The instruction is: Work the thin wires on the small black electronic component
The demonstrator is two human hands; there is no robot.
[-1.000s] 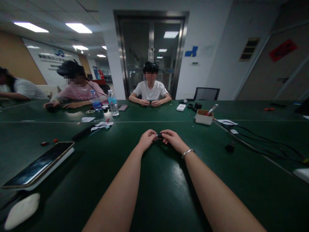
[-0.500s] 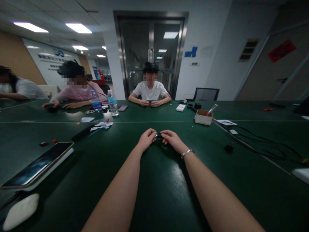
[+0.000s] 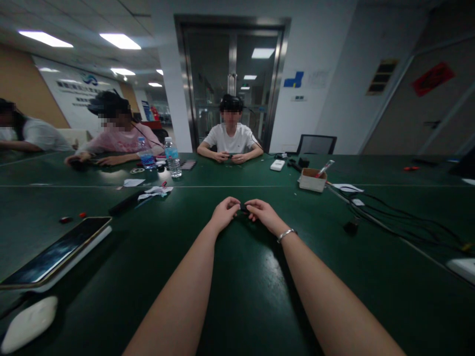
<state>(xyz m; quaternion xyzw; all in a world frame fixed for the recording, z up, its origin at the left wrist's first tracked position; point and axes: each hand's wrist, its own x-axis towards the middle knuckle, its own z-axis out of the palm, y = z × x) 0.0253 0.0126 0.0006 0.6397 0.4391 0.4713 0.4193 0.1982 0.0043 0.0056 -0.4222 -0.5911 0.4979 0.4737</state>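
Between my two hands, just above the green table point(image 3: 256, 296), is a small black object point(image 3: 244, 207), too small and dark for me to tell its kind. My left hand point(image 3: 224, 213) pinches its left end between thumb and fingers. From the other side, my right hand point(image 3: 264, 213) grips its right end, with the fingers curled underneath. A silver bracelet point(image 3: 287, 235) circles my right wrist. The fingertips cover much of the object.
At left lie a phone point(image 3: 59, 254) on a white box and a white mouse-shaped item point(image 3: 29, 324). Water bottles point(image 3: 172, 159) stand farther back. A small open box point(image 3: 312, 180) and black cables point(image 3: 401, 212) are at right. A co-worker point(image 3: 230, 138) sits opposite.
A bright, silvery spot on the small object between my fingers no longer shows; it now looks all black. My hands have stayed almost in place.
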